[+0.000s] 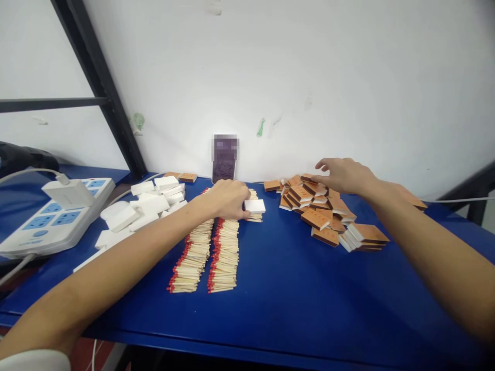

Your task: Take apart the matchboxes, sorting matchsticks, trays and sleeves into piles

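My left hand [231, 199] grips a small white matchbox tray [256, 206] by its left end, above the far end of the matches. Two long rows of red-tipped matches, a left row [192, 263] and a right row [226, 257], run toward me on the blue table. My right hand [344, 174] reaches over a heap of orange matchbox sleeves [315, 219], its fingers apart and curved at the heap's back edge. Whether its fingertips touch a sleeve I cannot tell. A pile of white matchbox trays [149, 203] lies left of the matches, partly behind my left forearm.
A phone [224, 167] leans on the white wall behind the matches. On the left sits a white power strip [58, 221] with a charger [68, 194] and cables. Orange matchbox pieces [187, 178] lie near the wall. The blue table's [290, 309] front edge runs below.
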`<action>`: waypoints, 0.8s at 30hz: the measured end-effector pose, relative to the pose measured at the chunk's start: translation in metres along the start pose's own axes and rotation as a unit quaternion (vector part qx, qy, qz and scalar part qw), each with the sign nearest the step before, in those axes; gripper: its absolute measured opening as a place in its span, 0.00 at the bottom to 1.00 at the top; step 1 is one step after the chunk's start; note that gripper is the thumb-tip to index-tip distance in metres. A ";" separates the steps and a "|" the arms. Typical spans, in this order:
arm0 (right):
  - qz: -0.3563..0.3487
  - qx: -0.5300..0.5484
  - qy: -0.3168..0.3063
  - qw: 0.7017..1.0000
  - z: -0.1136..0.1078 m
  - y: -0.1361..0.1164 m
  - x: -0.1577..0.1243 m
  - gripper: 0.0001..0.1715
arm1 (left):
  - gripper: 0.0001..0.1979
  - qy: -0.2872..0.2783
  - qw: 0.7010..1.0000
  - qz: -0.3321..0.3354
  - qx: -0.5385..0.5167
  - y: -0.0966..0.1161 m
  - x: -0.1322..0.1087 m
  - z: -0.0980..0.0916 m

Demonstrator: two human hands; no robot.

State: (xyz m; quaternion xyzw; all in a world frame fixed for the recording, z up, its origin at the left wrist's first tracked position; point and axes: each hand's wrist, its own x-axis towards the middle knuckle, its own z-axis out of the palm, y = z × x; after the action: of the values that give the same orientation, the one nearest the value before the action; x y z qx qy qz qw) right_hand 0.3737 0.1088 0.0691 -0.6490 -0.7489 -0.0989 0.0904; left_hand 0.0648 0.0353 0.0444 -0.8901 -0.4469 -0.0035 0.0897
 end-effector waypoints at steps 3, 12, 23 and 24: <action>-0.019 0.012 -0.013 1.000 -0.012 0.010 -0.031 0.30 | 0.19 0.001 1.000 -0.008 -0.014 -0.002 -0.004 -0.012; -0.094 0.123 -0.052 0.987 -0.006 0.067 -0.136 0.29 | 0.26 -0.023 0.987 -0.140 0.072 -0.052 -0.086 -0.069; -0.111 0.070 -0.025 0.991 0.019 0.090 -0.140 0.34 | 0.23 -0.200 0.929 -0.282 0.133 -0.073 -0.164 -0.075; -0.104 0.067 0.000 0.992 0.016 0.086 -0.140 0.33 | 0.23 -0.202 0.929 -0.280 0.130 -0.072 -0.164 -0.074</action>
State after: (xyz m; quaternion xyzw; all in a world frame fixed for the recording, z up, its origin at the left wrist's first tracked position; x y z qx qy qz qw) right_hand 0.4787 -0.0090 0.0195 -0.5603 -0.8170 -0.0579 0.1231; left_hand -0.0860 -0.0651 0.1140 -0.6913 -0.6830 0.2097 0.1079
